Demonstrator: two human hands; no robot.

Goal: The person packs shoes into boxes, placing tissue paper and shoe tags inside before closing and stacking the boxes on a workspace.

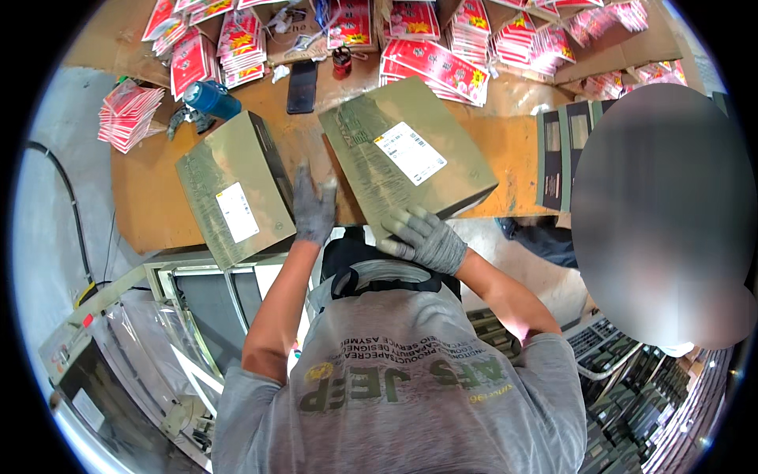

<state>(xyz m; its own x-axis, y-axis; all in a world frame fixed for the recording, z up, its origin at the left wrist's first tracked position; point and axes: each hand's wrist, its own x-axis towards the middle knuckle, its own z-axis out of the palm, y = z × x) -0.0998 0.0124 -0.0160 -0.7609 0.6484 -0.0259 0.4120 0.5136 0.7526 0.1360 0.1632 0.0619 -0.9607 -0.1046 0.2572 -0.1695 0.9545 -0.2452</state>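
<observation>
- Closest to the person, the gloved right hand (425,239) is resting at the near corner of the larger box (454,150), its fingers lying extended over the top; I can't tell whether the thumb is gripping below.
- That corner seems to be poking past the front edge of the tabletop (142,197), so a hard downward press there might be tipping the box toward the person.
- The gloved left hand (314,207) is standing between the two boxes, fingers loosely spread and holding nothing; boxes sliding together could be pinching it.
- Just left of it, the smaller box (237,167) is jutting over the same edge; a careless knock might be sending it off.
- Farther back, the blue bottle (212,99) is sitting near that box's far end; a shove could be setting it rolling.
- Beyond the larger box, red packets (434,67) are lying close; pushing too far might be scattering them.
</observation>
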